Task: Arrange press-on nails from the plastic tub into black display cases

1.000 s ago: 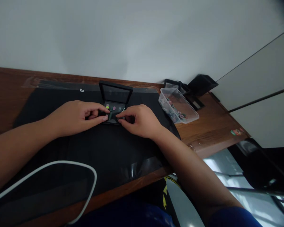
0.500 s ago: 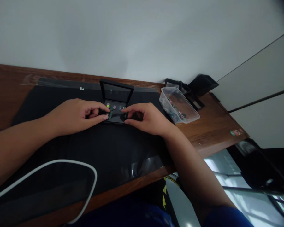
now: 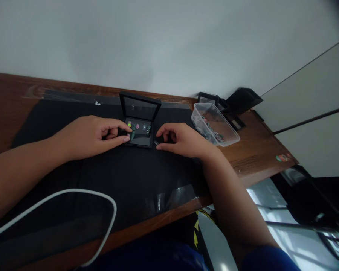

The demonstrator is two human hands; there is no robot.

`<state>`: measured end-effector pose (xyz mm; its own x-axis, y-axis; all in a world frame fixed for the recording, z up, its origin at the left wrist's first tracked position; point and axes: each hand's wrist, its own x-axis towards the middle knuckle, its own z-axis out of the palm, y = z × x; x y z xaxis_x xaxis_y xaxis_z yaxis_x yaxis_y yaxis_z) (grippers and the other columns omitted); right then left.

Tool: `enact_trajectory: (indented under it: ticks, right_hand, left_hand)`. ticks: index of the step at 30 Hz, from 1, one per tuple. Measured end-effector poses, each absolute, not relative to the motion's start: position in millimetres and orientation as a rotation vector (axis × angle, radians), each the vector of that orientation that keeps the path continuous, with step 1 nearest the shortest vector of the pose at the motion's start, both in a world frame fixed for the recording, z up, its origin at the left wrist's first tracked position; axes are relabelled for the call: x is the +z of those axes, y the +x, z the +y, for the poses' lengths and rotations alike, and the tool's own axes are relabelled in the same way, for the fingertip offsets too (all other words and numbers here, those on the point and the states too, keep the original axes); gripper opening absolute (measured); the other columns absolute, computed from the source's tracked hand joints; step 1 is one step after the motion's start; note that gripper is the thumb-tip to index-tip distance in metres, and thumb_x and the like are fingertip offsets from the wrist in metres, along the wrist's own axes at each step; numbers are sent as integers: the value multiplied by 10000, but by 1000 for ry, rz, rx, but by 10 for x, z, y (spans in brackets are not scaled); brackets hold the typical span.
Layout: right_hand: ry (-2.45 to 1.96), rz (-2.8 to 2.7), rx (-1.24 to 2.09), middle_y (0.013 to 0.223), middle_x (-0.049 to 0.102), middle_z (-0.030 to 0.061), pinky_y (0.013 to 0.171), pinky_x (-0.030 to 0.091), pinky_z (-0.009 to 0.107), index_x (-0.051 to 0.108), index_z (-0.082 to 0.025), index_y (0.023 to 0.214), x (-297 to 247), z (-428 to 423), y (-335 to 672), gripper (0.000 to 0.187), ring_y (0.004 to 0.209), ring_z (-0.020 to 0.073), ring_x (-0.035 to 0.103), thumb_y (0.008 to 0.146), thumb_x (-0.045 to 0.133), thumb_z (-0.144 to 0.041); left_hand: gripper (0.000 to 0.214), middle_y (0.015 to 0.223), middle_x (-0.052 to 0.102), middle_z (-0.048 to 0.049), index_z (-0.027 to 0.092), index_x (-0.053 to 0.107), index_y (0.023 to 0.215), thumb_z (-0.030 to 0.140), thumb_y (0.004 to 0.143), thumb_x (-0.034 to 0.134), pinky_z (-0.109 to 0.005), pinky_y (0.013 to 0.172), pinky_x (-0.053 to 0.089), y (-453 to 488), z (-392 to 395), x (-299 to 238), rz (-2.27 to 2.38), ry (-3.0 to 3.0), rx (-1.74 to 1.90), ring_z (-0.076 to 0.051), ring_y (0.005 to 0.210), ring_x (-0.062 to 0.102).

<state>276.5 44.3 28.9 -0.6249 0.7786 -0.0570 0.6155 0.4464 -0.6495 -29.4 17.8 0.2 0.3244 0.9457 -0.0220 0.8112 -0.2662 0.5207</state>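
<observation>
**Left hand pinching the case, right hand lying loose beside it**

The left hand (image 3: 92,136) is closing thumb and forefinger on the near left corner of the case (image 3: 141,138) – a firm, narrow pinch with the other fingers curling under the palm. The case is sitting right at those fingertips, flat on the mat (image 3: 73,113), and its lid (image 3: 140,108) is standing upright just beyond the pinch. Small coloured pieces (image 3: 129,124) are lying in a row inside the case, the green one nearest the left thumb.

The right hand (image 3: 182,140) is resting on the mat just right of the case, not touching it. Its thumb and forefinger are standing apart in a loose curl and gripping nothing that shows – a tiny glinting bit is lying between their tips, too small to tell what it is or whether it is touched.

Beyond the right wrist a clear tub (image 3: 199,113) of small bits is sitting on the desk (image 3: 257,150). A white cable (image 3: 73,192) is looping under the left forearm.
</observation>
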Motion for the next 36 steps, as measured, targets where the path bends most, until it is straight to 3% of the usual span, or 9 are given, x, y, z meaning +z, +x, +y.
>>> enact_trajectory:
  ticks: [7, 22, 25, 29, 36]
  right_hand:
    - [-1182, -2456, 790, 836, 721, -1, 718, 413, 269, 816, -164, 1011, 205, 444, 2675, 92, 719, 119, 590, 925, 782, -164]
    - [-1162, -2495, 731, 868, 728, 13, 745, 407, 283, 747, -170, 919, 245, 431, 2664, 61, 754, 139, 587, 944, 718, -122]
    - [-1199, -2480, 733, 888, 727, 12, 736, 401, 279, 738, -167, 977, 248, 430, 2662, 44, 751, 137, 586, 940, 740, -144]
    - [-1326, -2467, 660, 929, 731, 19, 717, 384, 284, 731, -161, 1070, 273, 423, 2657, 155, 762, 148, 601, 937, 787, -217]
    - [-1295, -2544, 518, 967, 741, 37, 759, 407, 301, 779, -181, 1137, 237, 421, 2622, 163, 835, 175, 644, 990, 729, -229]
  left_hand:
    - [552, 631, 642, 18, 325, 851, 1147, 708, 841, 598, -311, 552, 362, -297, 162, 20, 1533, 2153, 436, -162, 494, 530]
    - [580, 655, 638, 34, 311, 833, 1199, 715, 876, 572, -308, 574, 369, -308, 163, -10, 1525, 2186, 440, -143, 521, 533]
    - [549, 635, 629, 34, 320, 838, 1172, 700, 868, 584, -308, 559, 364, -302, 165, -17, 1533, 2183, 458, -147, 512, 523]
    - [558, 629, 629, 36, 307, 838, 1165, 715, 876, 591, -300, 548, 370, -300, 168, -21, 1527, 2184, 478, -143, 500, 517]
    - [540, 656, 664, 15, 337, 841, 1133, 742, 853, 621, -317, 529, 391, -323, 181, -44, 1523, 2153, 518, -165, 497, 556]
